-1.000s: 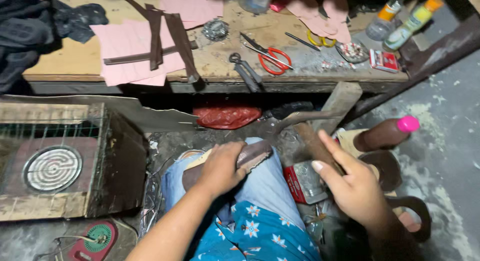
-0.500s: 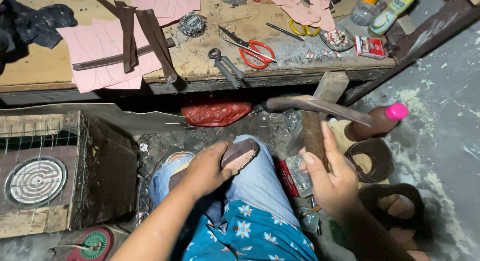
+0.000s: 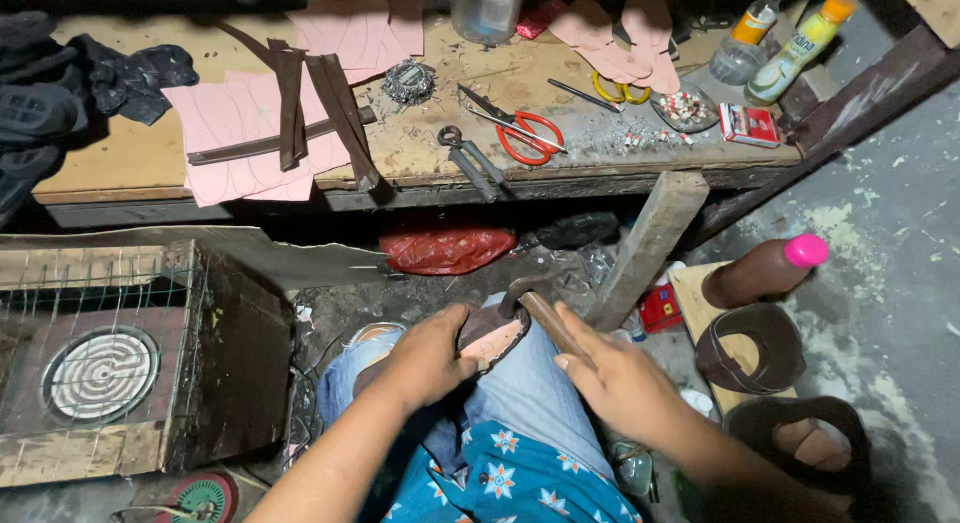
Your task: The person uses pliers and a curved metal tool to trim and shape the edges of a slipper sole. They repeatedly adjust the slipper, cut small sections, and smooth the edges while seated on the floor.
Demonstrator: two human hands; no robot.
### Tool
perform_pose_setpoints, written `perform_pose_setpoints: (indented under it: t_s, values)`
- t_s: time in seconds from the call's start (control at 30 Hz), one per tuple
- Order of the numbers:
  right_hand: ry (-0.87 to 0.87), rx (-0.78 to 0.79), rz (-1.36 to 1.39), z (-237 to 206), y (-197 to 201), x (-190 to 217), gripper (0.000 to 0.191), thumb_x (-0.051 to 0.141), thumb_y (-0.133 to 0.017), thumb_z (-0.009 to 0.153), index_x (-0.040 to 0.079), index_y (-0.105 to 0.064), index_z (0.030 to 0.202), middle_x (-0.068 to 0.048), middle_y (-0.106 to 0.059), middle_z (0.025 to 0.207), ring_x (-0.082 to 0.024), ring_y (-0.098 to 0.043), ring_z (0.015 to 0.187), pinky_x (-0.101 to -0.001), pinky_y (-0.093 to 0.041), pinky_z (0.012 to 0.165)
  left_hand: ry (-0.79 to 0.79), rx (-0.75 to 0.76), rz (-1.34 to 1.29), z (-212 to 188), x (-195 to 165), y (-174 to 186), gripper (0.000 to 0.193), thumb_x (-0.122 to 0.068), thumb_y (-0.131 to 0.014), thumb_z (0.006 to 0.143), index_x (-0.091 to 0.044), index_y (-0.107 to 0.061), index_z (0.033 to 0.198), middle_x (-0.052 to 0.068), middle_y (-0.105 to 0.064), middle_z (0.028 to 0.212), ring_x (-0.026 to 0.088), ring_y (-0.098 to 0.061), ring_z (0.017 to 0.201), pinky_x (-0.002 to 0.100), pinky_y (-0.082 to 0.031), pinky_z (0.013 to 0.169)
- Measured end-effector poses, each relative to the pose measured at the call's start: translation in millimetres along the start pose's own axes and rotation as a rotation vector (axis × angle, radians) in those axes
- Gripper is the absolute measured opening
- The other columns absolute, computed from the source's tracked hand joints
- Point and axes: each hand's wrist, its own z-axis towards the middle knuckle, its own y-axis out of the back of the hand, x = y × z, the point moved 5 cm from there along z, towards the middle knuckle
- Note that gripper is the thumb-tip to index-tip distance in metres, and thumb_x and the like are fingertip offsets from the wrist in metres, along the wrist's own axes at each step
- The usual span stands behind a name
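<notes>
My left hand [image 3: 432, 358] presses a brown leather sandal piece [image 3: 492, 333] down on my knee in blue jeans [image 3: 520, 393]. Gripped in my right hand [image 3: 618, 381] is a hammer with a wooden handle [image 3: 550, 323]; its head [image 3: 520, 288] rests on the top edge of the leather piece. Both hands meet over my lap, in the lower middle of the head view.
A low wooden bench [image 3: 440, 153] across the top carries pink paper patterns [image 3: 235, 133], brown straps [image 3: 325, 118], red-handled scissors [image 3: 525, 138], pliers [image 3: 470, 158] and glue bottles [image 3: 790, 48]. An electric coil stove in a wire cage [image 3: 100, 368] stands left. Finished brown sandals [image 3: 760, 348] and a pink-capped bottle [image 3: 770, 268] lie right.
The hammer was raised high to the right a second ago; it has come down and now its head lies on the leather piece. My left hand stayed on the piece.
</notes>
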Motion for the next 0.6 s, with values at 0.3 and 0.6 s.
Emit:
perform_pose_setpoints:
  t_s: [0.3,0.6]
  values:
    - [0.025,0.015,0.072,-1.6,-5.5,3.0,0.072,0.026,-0.069,0.089,0.018,-0.048,0.157,-0.021,-0.072,0.120,-0.035,-0.070,0.109,-0.0388,-0.055,0.090,0.011,0.013,0.027,1.4,-0.1,1.6,0.065,-0.022,-0.083,0.071,-0.010,-0.056,0.128,0.018,-0.066,0.123,0.039,-0.061,0.116,0.047,-0.049,0.096]
    - [0.184,-0.088,0.028,-2.7,-15.5,10.2,0.063,0.026,-0.071,0.088,0.010,-0.053,0.146,-0.022,-0.072,0.122,-0.039,-0.070,0.106,-0.0412,-0.055,0.088,0.030,0.032,0.027,6.3,5.0,-2.4,0.062,-0.025,-0.083,0.071,-0.007,-0.057,0.124,0.020,-0.068,0.119,0.040,-0.063,0.113,0.047,-0.050,0.095]
